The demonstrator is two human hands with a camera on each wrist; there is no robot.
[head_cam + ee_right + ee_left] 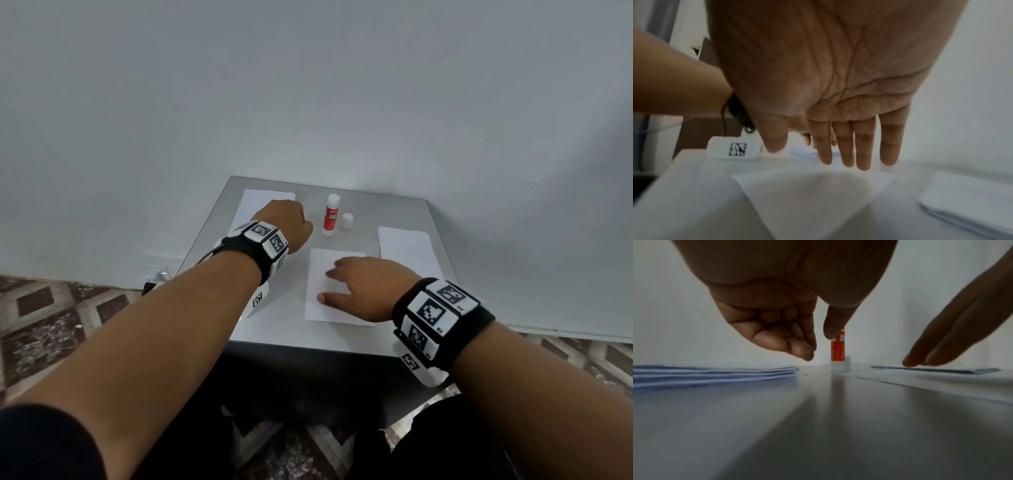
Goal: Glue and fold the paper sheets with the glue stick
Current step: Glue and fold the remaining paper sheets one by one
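Observation:
An uncapped red and white glue stick (331,216) stands upright at the back of the grey table (274,329), its white cap (347,221) just to its right. My left hand (301,226) hovers just left of the stick, holding nothing. In the left wrist view its fingers (797,350) are loosely curled, with the thumb apart from them, in front of the glue stick (837,352). A single white sheet (322,308) lies in the middle. My right hand (327,285) is spread over it with straight fingers (846,146), fingertips down at the sheet (807,194).
A stack of white sheets (260,202) lies at the back left, partly under my left hand. Another paper stack (406,246) sits at the right, close to the table's edge. A wall rises directly behind the table. Patterned floor surrounds it.

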